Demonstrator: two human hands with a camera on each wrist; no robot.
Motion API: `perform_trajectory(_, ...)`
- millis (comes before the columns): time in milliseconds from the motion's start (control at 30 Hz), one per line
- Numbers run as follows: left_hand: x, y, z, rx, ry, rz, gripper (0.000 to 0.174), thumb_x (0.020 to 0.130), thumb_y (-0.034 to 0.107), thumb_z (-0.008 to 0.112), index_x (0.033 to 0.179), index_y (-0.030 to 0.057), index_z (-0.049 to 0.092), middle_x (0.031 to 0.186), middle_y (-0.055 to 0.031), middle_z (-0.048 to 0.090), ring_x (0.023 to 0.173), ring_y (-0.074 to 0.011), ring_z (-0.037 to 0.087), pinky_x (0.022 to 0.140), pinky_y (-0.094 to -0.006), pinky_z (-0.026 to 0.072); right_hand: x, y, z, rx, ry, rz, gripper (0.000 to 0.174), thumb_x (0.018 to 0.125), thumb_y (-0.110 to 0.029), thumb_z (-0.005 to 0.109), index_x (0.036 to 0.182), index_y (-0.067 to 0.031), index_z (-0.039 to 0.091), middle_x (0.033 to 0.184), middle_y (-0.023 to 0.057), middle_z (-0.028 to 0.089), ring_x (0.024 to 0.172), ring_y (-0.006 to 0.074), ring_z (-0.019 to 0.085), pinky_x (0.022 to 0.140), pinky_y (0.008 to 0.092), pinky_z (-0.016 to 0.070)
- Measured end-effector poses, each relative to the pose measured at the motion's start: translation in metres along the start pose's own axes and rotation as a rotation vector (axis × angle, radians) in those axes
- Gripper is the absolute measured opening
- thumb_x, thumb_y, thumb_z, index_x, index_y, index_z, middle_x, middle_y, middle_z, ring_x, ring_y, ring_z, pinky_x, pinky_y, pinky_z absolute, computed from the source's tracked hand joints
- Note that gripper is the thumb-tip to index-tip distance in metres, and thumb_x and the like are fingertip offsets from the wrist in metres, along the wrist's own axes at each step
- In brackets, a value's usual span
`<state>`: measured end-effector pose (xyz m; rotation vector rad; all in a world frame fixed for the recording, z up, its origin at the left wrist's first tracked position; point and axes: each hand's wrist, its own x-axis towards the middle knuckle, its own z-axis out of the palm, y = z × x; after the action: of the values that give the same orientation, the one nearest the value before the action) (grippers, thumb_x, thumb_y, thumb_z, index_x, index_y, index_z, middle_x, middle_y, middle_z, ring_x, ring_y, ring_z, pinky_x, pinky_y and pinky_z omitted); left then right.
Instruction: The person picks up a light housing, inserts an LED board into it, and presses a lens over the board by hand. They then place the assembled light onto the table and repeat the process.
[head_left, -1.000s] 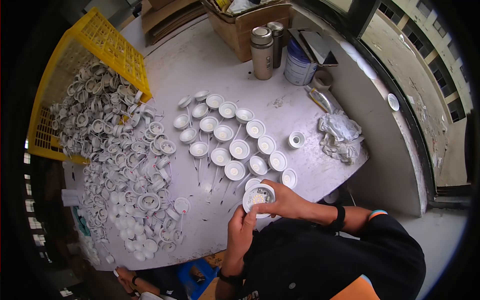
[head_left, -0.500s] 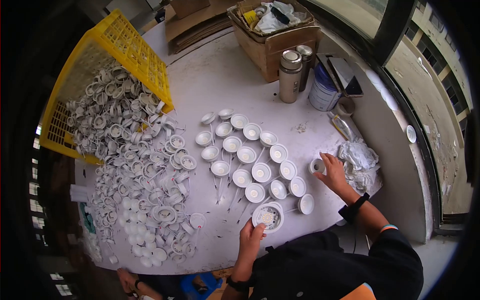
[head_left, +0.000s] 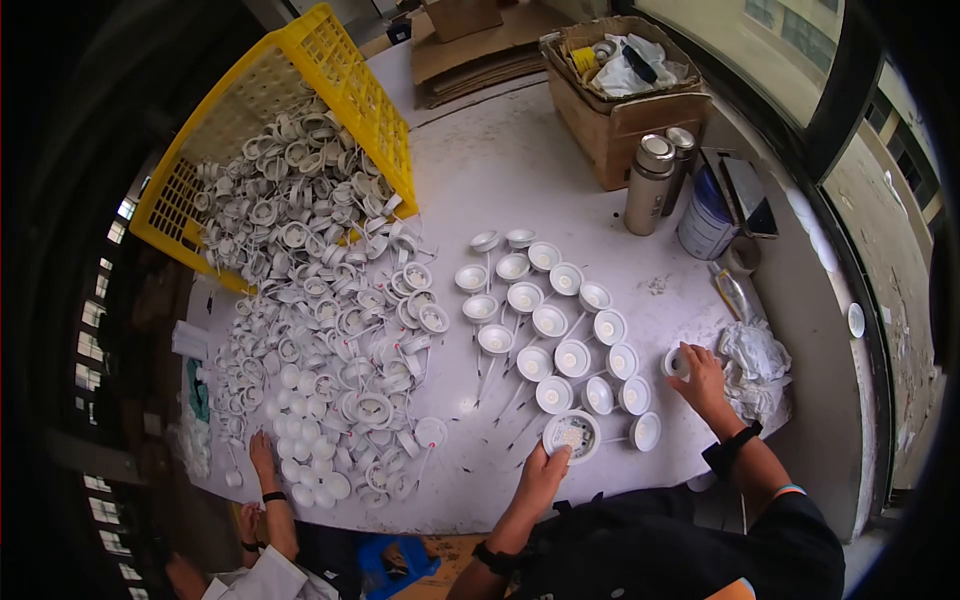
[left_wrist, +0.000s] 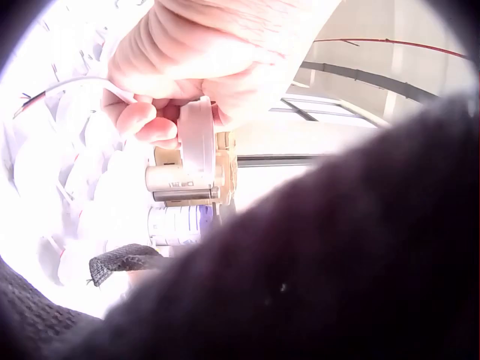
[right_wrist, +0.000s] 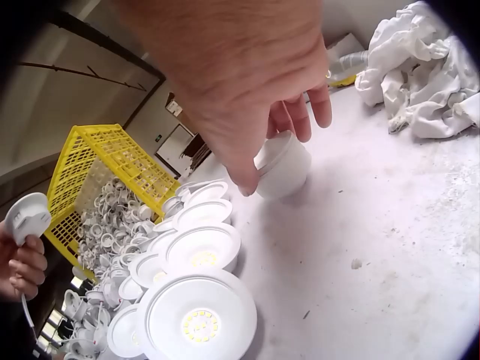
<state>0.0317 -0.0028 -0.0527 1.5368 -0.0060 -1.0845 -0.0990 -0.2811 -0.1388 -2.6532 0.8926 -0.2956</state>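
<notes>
My left hand (head_left: 541, 482) holds a round white LED downlight (head_left: 571, 437) by its rim, thumb on the front, its yellow-dotted chip board facing up. In the left wrist view the light (left_wrist: 197, 139) shows edge-on between thumb and fingers, with a white cable trailing to the left. On the right of the table, my right hand (head_left: 704, 384) is around a small white cup-shaped piece (right_wrist: 285, 166), thumb on one side and fingers on the other. Several finished-looking white downlights (head_left: 573, 357) stand in slanting rows between the hands, face up with their cables beneath.
A yellow crate (head_left: 390, 150) lies tipped at the left, spilling a heap of white lamp housings (head_left: 310, 290). White domed covers (head_left: 300, 430) lie in front. A crumpled white cloth (head_left: 755, 365), flasks (head_left: 650, 185) and a cardboard box (head_left: 625, 130) are at the right. Another person's hand (head_left: 262, 455) is at the table's near-left edge.
My right hand has let go of the downlight, reached right and closed around the white cup-shaped piece. The left hand still holds the downlight. The head view has swung left.
</notes>
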Motion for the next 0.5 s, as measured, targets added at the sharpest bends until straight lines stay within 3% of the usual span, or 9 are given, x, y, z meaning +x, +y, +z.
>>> perform_trajectory(167, -0.011, 0.005, 0.001, -0.091, -0.011, -0.057, 0.021, 0.087, 0.013, 0.049, 0.106, 0.0038, 0.051, 0.083, 0.0016, 0.050, 0.062, -0.0033, 0.040, 0.051, -0.0173, 0.0343, 0.002, 0.001, 0.001, 0.055, 0.087, 0.013, 0.062, 0.059, -0.023, 0.078, 0.114, -0.0069, 0.053, 0.109, 0.0121, 0.055, 0.098, 0.0295, 0.052, 0.083, 0.0389, 0.0411)
perform_trajectory(300, -0.019, 0.007, 0.001, -0.148, -0.050, 0.025, 0.022, 0.087, 0.007, 0.046, 0.107, 0.0015, 0.049, 0.084, -0.0006, 0.051, 0.058, -0.0028, 0.035, 0.048, -0.0173, 0.0304, 0.003, -0.017, -0.027, 0.343, 0.175, 0.080, 0.046, 0.066, -0.019, 0.074, 0.106, -0.0036, 0.058, 0.099, 0.0133, 0.057, 0.093, 0.0295, 0.054, 0.079, 0.0374, 0.0430)
perform_trajectory(433, -0.024, 0.009, 0.006, -0.148, -0.025, 0.026, 0.023, 0.087, 0.008, 0.045, 0.109, 0.0017, 0.048, 0.084, -0.0005, 0.050, 0.057, -0.0029, 0.035, 0.047, -0.0169, 0.0292, -0.014, -0.093, -0.080, 0.618, 0.115, -0.051, 0.048, 0.066, -0.013, 0.074, 0.109, -0.0047, 0.057, 0.100, 0.0126, 0.056, 0.092, 0.0268, 0.054, 0.080, 0.0345, 0.0432)
perform_trajectory(500, -0.026, 0.010, 0.009, -0.144, -0.035, 0.041, 0.024, 0.088, 0.010, 0.045, 0.110, 0.0023, 0.047, 0.084, -0.0002, 0.050, 0.058, -0.0029, 0.035, 0.047, -0.0171, 0.0294, -0.026, -0.127, -0.101, 0.639, 0.061, -0.251, 0.053, 0.064, -0.014, 0.076, 0.113, -0.0062, 0.055, 0.105, 0.0122, 0.054, 0.096, 0.0266, 0.052, 0.082, 0.0344, 0.0422)
